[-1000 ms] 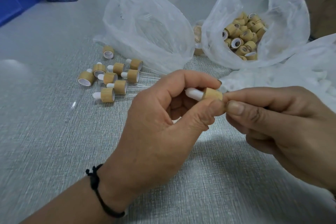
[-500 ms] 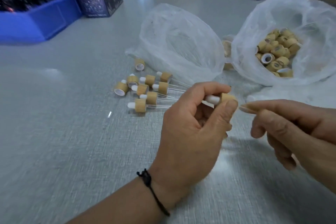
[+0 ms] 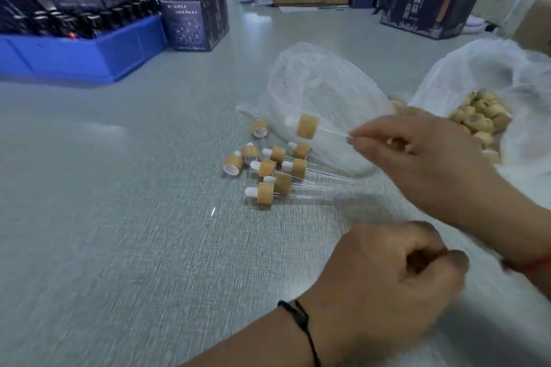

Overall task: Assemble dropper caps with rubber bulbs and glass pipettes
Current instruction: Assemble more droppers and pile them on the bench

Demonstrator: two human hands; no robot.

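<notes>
Right hand [image 3: 423, 155] is pinching the glass pipette tip of an assembled dropper [image 3: 307, 126], held up off the table [image 3: 119, 232]. Its long axis runs roughly level, bamboo cap and white bulb pointing left, away from the fingers. Just below it sits a pile of finished droppers [image 3: 268, 170], mostly bulbs pointing left too. Left hand [image 3: 384, 286] is nearer the camera, fingers curled in, holding nothing I can see. Behind the right hand, a bag of loose caps [image 3: 480, 116].
</notes>
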